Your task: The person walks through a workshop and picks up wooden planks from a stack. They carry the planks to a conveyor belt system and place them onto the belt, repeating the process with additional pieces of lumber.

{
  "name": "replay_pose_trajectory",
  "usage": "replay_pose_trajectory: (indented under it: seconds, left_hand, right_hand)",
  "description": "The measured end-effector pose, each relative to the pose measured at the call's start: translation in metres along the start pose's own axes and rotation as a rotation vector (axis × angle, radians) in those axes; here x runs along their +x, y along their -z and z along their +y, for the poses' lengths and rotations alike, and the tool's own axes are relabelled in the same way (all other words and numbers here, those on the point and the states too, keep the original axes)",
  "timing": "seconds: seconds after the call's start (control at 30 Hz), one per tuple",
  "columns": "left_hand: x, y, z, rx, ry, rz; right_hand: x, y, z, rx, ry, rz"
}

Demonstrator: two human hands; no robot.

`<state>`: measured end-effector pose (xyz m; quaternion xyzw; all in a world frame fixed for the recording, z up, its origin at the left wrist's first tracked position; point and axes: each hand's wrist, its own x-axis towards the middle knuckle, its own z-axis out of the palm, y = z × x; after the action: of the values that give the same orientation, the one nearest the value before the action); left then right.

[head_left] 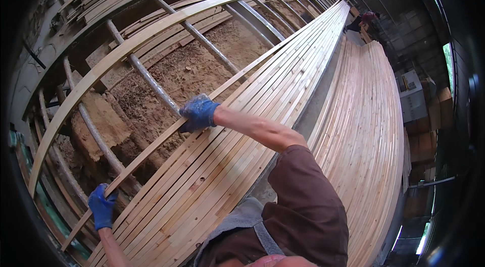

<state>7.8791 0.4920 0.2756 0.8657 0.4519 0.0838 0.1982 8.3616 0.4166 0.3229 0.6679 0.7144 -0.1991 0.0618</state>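
Note:
Both my hands wear blue gloves and hold one long, narrow wooden strip (151,159). The strip slants from the lower left towards the far end of the rack. My left hand (102,206) is closed round it near its lower end. Farther along, my right hand (198,112) grips the same strip, its arm stretched across a row of pale wooden strips (242,141) laid side by side. A narrow gap shows between the held strip and the nearest strip of that row. My fingertips are partly hidden behind the wood.
Metal rollers (154,85) cross the rack on the left, with a lone curved-looking strip (166,22) lying over them. Sawdust and offcuts (151,65) lie beneath. To the right stands a wide stack of strips (358,130). Another person (366,19) is at the far end.

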Motion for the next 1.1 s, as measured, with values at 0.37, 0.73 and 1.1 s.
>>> replay_pose_trajectory:
  seconds: [0.37, 0.73, 1.1]
  left_hand:
    - [-0.001, 0.013, 0.01, 0.407, -0.119, 0.344]
    - [-0.017, 0.032, 0.046, -0.216, 0.097, -0.075]
    - [-0.066, -0.036, 0.056, -0.073, 0.138, 0.21]
  right_hand:
    - [0.036, 0.05, 0.021, 0.186, -0.04, -0.117]
    - [0.014, -0.007, 0.035, -0.034, 0.061, 0.16]
    - [-0.004, 0.008, -0.019, 0.127, 0.01, 0.009]
